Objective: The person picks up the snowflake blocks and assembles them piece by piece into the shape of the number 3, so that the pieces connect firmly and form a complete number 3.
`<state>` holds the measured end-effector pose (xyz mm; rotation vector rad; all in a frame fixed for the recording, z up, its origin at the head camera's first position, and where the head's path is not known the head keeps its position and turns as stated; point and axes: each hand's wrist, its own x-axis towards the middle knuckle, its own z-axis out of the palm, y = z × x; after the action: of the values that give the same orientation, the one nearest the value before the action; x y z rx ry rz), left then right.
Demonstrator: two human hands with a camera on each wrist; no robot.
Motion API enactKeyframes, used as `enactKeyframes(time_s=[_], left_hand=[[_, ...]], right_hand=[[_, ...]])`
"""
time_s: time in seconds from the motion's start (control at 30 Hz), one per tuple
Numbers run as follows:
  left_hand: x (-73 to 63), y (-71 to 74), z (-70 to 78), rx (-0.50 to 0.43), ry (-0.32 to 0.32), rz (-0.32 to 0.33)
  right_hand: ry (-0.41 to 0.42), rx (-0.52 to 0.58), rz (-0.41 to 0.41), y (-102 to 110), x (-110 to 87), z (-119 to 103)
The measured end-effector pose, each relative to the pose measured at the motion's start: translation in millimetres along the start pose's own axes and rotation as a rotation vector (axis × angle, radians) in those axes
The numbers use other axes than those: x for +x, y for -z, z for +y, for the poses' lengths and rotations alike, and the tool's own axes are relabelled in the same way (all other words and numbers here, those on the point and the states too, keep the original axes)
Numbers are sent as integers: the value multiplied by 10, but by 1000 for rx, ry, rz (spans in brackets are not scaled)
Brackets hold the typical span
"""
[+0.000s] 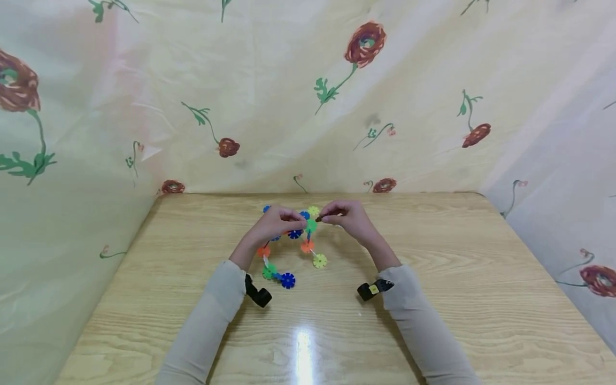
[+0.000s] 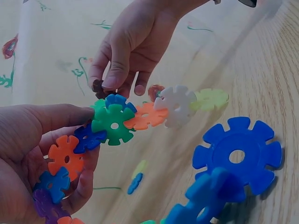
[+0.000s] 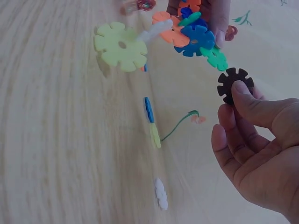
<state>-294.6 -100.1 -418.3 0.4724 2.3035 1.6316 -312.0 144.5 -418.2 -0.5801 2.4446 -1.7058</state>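
Note:
My left hand holds a chain of notched plastic discs by a green disc near its top. In the left wrist view the thumb presses that end, with the other fingers curled behind the chain. My right hand pinches a dark brown disc between thumb and fingers, close to a light green disc on the chain. Whether the two discs touch, I cannot tell. One branch runs through orange to a yellow disc; another hangs down to a dark blue disc near the tabletop.
Beyond the hands, a blue piece and a yellow piece lie end to end on the wooden table. A white piece is apart from them. Flower-printed cloth stands behind and on both sides.

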Motion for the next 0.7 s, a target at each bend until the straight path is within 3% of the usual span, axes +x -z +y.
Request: enactKeyframes(time_s=[0.7], left_hand=[[13,-30,3,4,17,9]], right_hand=[[37,4,-17,-13,-12,4]])
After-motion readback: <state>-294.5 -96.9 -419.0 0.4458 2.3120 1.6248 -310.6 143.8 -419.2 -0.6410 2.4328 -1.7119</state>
